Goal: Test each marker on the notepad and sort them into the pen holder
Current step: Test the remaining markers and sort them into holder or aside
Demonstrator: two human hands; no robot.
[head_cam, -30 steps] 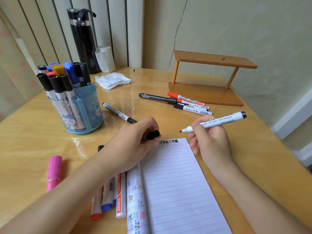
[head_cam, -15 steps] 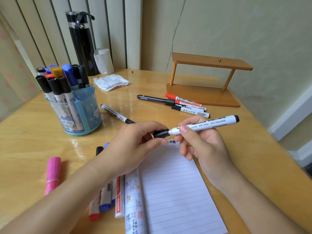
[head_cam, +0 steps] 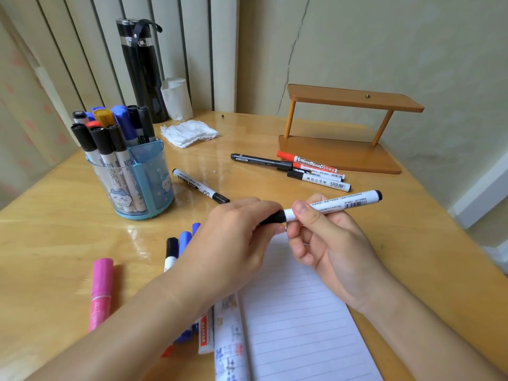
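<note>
The notepad (head_cam: 297, 325) lies open under both hands. The right hand (head_cam: 338, 257) holds a white marker (head_cam: 343, 203) just over the pad's top edge. The left hand (head_cam: 233, 243) pinches the black cap (head_cam: 275, 218) on the marker's end.

The work surface is a glossy, light wooden table (head_cam: 412, 243) set into a room corner. The rear-right wall (head_cam: 384, 45) is pale beige and carries a long diagonal crack (head_cam: 290, 61). Vertical cream slats (head_cam: 90, 50) with dark gaps line the rear-left side, next to a pale curtain (head_cam: 16, 100) with faint pink marks. A white baseboard (head_cam: 478, 193) runs along the right. A two-level wooden stand (head_cam: 354, 99) sits against the wall. A black flask (head_cam: 143, 75) stands in the corner. Lighting is soft and diffuse, with reflections on the tabletop.
</note>
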